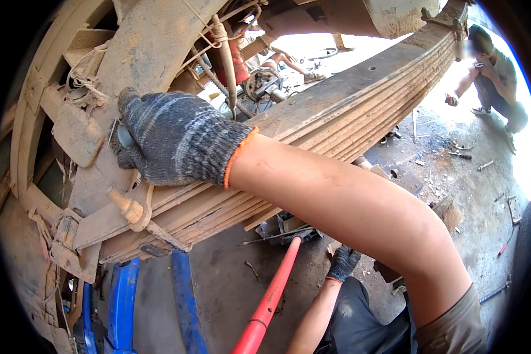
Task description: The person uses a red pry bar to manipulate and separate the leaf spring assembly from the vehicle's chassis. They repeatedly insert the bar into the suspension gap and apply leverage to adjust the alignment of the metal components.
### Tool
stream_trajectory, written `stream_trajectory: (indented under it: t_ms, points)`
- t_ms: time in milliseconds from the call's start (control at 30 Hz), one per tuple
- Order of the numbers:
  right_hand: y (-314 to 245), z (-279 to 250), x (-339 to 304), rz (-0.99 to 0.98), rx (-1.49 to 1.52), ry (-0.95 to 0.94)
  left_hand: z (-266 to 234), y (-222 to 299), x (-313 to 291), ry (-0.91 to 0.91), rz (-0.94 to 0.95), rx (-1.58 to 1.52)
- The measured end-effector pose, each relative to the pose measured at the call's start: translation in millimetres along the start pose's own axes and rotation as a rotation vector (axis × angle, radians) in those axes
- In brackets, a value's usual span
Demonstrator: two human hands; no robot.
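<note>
Right hand [174, 138] in a grey knit glove is up on the leaf spring [348, 112], its grip curled around something small and grey at the spring's front end; can't tell what it is. Just below sits a rusty bolt [127, 206] in the spring eye. Left hand [343, 264], gloved too, is down low by the knee, fingers loosely apart, holding nothing. A red bar [271, 301] slants up beside it. Blue stand [124, 301] under the spring. Another person [495, 82] crouches well off on the oily floor [454, 171].
</note>
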State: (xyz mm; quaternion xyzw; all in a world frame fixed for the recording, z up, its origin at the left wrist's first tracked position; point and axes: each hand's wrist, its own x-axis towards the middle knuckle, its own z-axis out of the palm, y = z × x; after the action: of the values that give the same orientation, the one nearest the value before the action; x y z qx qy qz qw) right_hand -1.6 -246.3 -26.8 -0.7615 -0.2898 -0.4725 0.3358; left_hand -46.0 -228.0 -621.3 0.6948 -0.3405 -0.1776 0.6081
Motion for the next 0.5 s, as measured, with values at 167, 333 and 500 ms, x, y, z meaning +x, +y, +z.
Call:
stream_trajectory:
  t_ms: [167, 333, 500]
  points:
    - [-1.3, -8.2, -3.0, 0.063, -0.003, 0.017, 6.8, -1.8, 0.1, -0.028, -0.003, 0.012]
    - [-3.3, -6.1, 0.4, 0.091, 0.057, -0.014, -1.4, -6.0, 1.4, -0.026, -0.006, 0.033]
    - [4.1, -3.4, -4.2, 0.131, 0.054, -0.142, 0.4, -14.6, -0.4, -0.052, -0.017, 0.045]
